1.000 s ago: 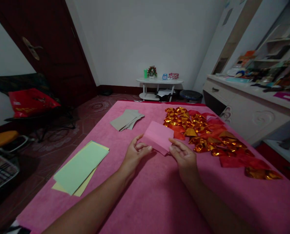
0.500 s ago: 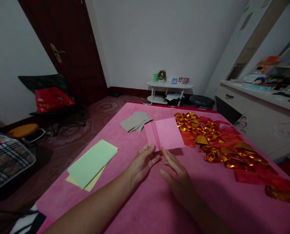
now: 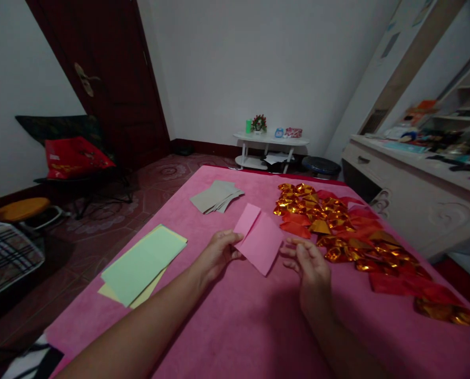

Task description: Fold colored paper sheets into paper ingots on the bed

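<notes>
A pink sheet of paper point(image 3: 260, 238) with one folded strip along its left side is lifted off the pink-covered table point(image 3: 235, 326). My left hand point(image 3: 218, 252) pinches its left edge, fingers closed on it. My right hand point(image 3: 310, 263) hovers just right of the sheet, fingers loosely curled and apart, touching or nearly touching its right edge. Behind the right hand lies a long heap of folded gold and red foil pieces point(image 3: 338, 226).
A small stack of grey cards point(image 3: 216, 196) lies at the table's far side. Green and yellow sheets point(image 3: 140, 263) lie at the left edge. A white dresser point(image 3: 412, 195) stands to the right, a small white table point(image 3: 270, 147) behind, a dark door point(image 3: 108, 79) at left.
The sheet lay flat under both flat hands half a second ago; now my left hand has picked it up and turned it, and my right hand has shifted right.
</notes>
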Tool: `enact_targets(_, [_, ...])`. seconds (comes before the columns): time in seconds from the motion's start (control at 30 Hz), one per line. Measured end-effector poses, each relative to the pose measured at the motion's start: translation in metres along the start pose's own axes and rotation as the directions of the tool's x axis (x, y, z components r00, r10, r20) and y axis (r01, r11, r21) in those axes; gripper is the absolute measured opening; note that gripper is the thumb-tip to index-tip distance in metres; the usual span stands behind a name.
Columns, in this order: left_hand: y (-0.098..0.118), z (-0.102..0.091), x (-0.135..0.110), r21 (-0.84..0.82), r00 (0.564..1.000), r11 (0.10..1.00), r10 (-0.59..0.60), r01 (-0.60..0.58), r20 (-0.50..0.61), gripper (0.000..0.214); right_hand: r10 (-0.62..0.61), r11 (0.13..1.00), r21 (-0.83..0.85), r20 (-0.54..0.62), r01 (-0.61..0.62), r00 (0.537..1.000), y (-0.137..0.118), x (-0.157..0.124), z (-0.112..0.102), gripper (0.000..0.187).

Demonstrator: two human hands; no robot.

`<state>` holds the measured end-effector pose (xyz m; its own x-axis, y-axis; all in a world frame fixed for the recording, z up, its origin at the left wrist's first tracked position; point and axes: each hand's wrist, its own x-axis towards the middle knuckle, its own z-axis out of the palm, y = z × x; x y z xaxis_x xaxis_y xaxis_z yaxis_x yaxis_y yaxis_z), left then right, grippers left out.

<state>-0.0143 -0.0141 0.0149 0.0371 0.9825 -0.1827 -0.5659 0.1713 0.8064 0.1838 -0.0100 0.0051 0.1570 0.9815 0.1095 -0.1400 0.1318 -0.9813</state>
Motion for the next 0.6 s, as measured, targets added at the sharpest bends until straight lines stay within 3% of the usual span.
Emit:
enact_targets(0.13, [0.0031,-0.0031,-0.0013,0.209,0.988,0.975,-0.097,0.070,0.119,0.020,0.093,0.987,0.126,0.086,-0.103,0.992,0.0014,0.0122,-0.0054,0.041])
enact_targets(0.3, [0.0046,-0.0003,-0.0030,0.384,0.984,0.923,-0.072,0.004,0.163,0.022,0.085,0.996,0.015,0.189,-0.090,0.978,-0.0053,0.0097,-0.0005,0.039])
enact_targets(0.47, [0.0016,0.0024,-0.0007,0.285,0.994,0.955,0.052,-0.079,0.101,0.027,0.076,0.997,0.008,0.144,-0.078,0.987,-0.0042,0.0096,0.0007,0.030])
enact_targets(0.6, [-0.0026,0.0013,0.0016,0.201,0.992,0.971,0.123,-0.126,0.028,0.035,0.124,0.991,0.023,0.215,-0.132,0.969,-0.0017,0.0060,0.0013,0.030])
